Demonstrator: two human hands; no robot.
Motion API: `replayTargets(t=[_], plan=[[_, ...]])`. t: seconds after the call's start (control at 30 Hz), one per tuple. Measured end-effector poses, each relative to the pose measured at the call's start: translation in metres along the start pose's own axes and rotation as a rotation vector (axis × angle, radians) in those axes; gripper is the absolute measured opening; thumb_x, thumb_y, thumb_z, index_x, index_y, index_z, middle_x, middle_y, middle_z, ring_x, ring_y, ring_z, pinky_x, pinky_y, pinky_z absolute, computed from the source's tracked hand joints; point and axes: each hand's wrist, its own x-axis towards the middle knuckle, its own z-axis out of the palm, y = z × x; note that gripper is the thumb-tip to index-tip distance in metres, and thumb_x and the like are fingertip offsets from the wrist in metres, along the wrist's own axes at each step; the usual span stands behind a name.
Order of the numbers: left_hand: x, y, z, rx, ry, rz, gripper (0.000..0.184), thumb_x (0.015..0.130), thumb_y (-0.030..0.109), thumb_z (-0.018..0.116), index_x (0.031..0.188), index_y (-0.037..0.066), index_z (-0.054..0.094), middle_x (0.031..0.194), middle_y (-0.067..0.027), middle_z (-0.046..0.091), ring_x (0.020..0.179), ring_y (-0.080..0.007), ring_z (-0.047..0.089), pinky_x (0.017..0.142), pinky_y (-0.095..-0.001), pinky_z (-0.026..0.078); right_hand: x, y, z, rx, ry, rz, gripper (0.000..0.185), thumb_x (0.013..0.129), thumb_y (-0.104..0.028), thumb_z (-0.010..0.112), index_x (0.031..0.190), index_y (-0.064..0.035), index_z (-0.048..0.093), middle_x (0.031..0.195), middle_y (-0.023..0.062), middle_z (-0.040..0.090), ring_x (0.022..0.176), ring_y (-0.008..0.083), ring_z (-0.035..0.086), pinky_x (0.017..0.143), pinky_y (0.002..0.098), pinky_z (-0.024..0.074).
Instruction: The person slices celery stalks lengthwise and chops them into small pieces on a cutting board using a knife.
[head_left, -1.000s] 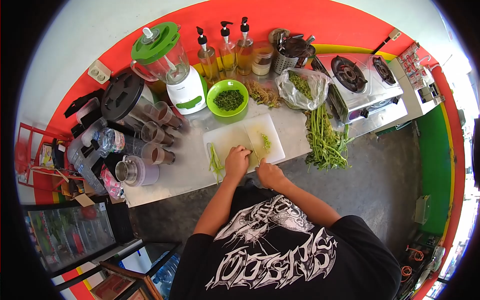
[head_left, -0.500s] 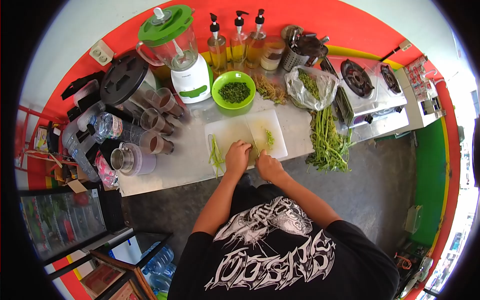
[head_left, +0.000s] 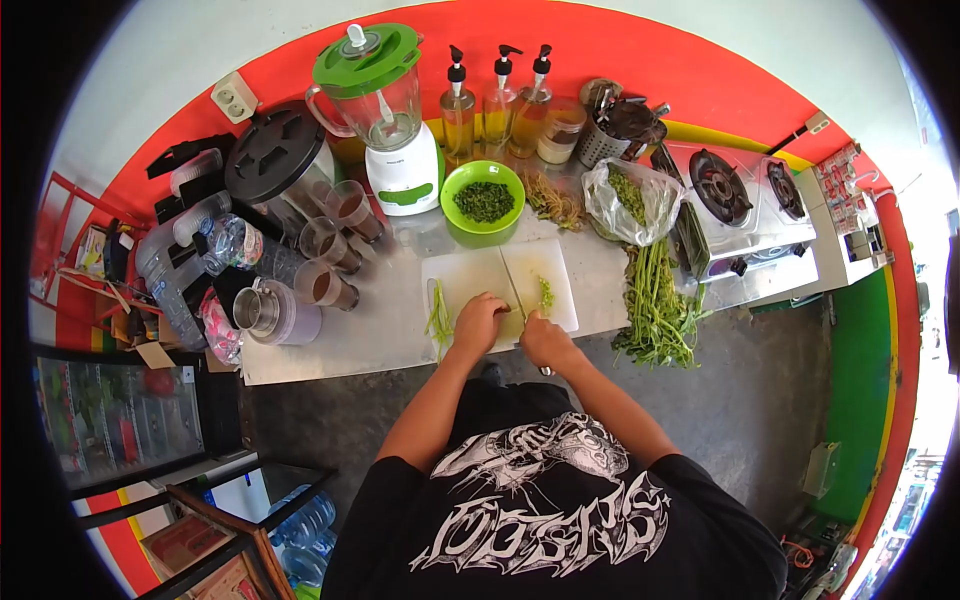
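Observation:
My right hand is closed round the handle of a knife, whose thin blade points away from me across the white cutting board. To its left, my left hand rests on the board with fingers curled close to the blade; whatever they pinch is hidden. Small chopped green pieces lie right of the knife. Long green stems lie at the board's left edge. Behind the board stands a green bowl with chopped greens in it.
Leafy green stalks hang over the counter's front edge, below a plastic bag. A stove stands at right. A blender, pump bottles and root trimmings are behind. Cups and a flask stand left.
The camera view has tilted and shifted slightly, so the counter sits lower in it. Both hands stay at the board, and the knife's handle end now shows below my right hand.

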Motion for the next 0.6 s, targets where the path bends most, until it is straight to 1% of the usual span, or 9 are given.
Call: replayTargets(t=[0.07,0.2,0.27,0.33,0.4,0.47,0.53,0.6], plan=[[0.001,0.0,-0.003,0.014,-0.009,0.005,0.014,0.082,0.0,0.066,0.09,0.005,0.076,0.093,-0.0131,0.068,0.092,-0.0345,0.065,0.082,-0.0435,0.052,-0.014,-0.001,-0.014,0.058,-0.101,-0.023,0.033,0.09,-0.011,0.057,0.113,0.0104,0.047,0.102,0.0364,0.066,0.1,0.05,0.066,0.088,0.0536,0.0532],[-0.003,-0.007,0.002,-0.021,0.053,0.045,0.013,0.081,0.002,0.067,0.091,0.003,0.075,0.093,-0.0134,0.069,0.089,-0.0345,0.066,0.079,-0.0427,0.053,-0.032,0.005,0.012,-0.032,-0.117,0.005,0.035,0.09,-0.011,0.056,0.115,0.0114,0.046,0.103,0.0358,0.066,0.1,0.0505,0.066,0.088,0.0532,0.0534],[-0.005,-0.008,0.003,-0.018,0.083,0.065,0.013,0.081,0.002,0.067,0.092,0.002,0.075,0.093,-0.0135,0.069,0.089,-0.0344,0.067,0.079,-0.0425,0.053,-0.02,0.01,0.03,-0.036,0.035,-0.006,0.035,0.089,-0.01,0.055,0.114,0.0117,0.046,0.102,0.036,0.066,0.098,0.0507,0.066,0.088,0.0529,0.0537],[-0.005,-0.006,0.0,-0.013,0.062,0.076,0.013,0.081,0.0,0.065,0.089,0.002,0.076,0.092,-0.0125,0.069,0.091,-0.0331,0.066,0.083,-0.0422,0.053,-0.006,0.003,0.017,-0.017,0.029,-0.02,0.034,0.088,-0.009,0.055,0.114,0.0117,0.046,0.103,0.0364,0.066,0.098,0.0504,0.066,0.088,0.0531,0.0536],[-0.006,-0.006,0.0,-0.015,0.038,0.079,0.014,0.081,0.0,0.064,0.089,0.002,0.076,0.092,-0.0123,0.069,0.091,-0.033,0.066,0.084,-0.0422,0.053,-0.003,-0.004,0.001,0.014,0.031,-0.024,0.034,0.087,-0.008,0.055,0.114,0.0117,0.046,0.103,0.0369,0.066,0.098,0.0502,0.067,0.088,0.0532,0.0535],[-0.004,-0.008,-0.002,-0.013,0.015,0.094,0.014,0.081,-0.001,0.064,0.089,0.002,0.076,0.093,-0.0122,0.069,0.092,-0.0328,0.065,0.084,-0.0422,0.053,-0.006,-0.008,-0.014,0.014,-0.096,0.009,0.034,0.088,-0.01,0.057,0.114,0.0091,0.047,0.105,0.0353,0.067,0.102,0.0476,0.067,0.089,0.052,0.0543],[-0.005,-0.012,0.0,-0.004,0.006,0.137,0.016,0.08,-0.003,0.063,0.088,0.002,0.076,0.095,-0.0122,0.068,0.093,-0.0329,0.065,0.085,-0.0422,0.053,-0.018,-0.004,-0.007,-0.018,-0.099,-0.006,0.032,0.089,-0.01,0.056,0.113,0.0083,0.047,0.105,0.0347,0.067,0.102,0.0473,0.067,0.089,0.0519,0.0542],[-0.006,-0.012,-0.002,-0.012,0.013,0.133,0.017,0.08,-0.003,0.062,0.089,0.002,0.075,0.096,-0.0123,0.068,0.094,-0.033,0.065,0.085,-0.0421,0.052,-0.025,-0.001,0.005,-0.057,-0.105,-0.018,0.031,0.089,-0.01,0.056,0.113,0.0075,0.048,0.104,0.0341,0.067,0.102,0.0471,0.067,0.089,0.0518,0.0542]])
